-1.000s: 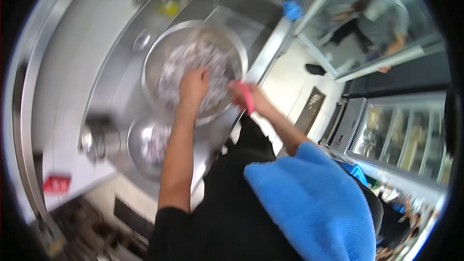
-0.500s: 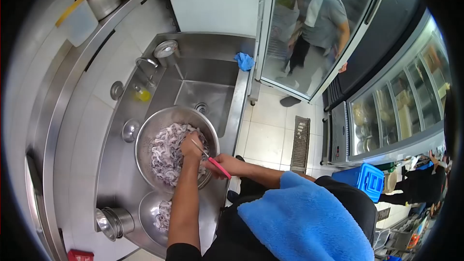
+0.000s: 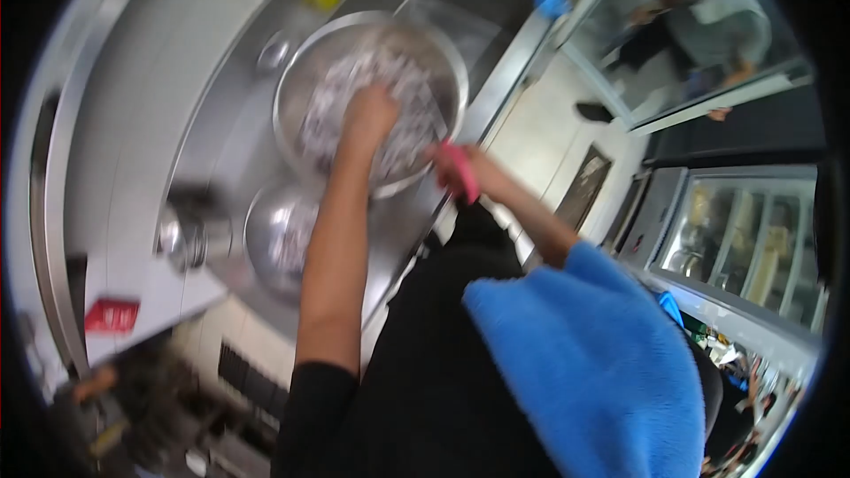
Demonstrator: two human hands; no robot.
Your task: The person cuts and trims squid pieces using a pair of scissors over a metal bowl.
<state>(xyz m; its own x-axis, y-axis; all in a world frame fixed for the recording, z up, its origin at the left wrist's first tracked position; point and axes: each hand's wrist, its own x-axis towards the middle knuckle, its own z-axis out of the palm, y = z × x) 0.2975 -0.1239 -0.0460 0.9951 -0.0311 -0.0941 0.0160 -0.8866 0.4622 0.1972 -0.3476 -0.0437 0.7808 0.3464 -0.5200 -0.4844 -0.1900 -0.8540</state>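
Note:
A large steel bowl holds a heap of pale, purplish squid-like pieces. My left hand is over the heap, its fingers closed; motion blur hides what is in them. At the bowl's right rim, my right hand grips scissors by their pink handles. Their blades point toward the heap and are too smeared to tell whether they are apart. Nearer to me stands a smaller steel bowl with a few similar pieces in it.
The bowls stand on a steel sink counter, with the basin beyond. Steel containers are at the left edge. A blue cloth lies on the sink rim. Another person is behind a glass door. A blue towel hangs at my side.
The view has swung, so the bowls sit higher in it and more floor shows at lower left. Both hands stay at the large bowl; the scissors remain in my right hand.

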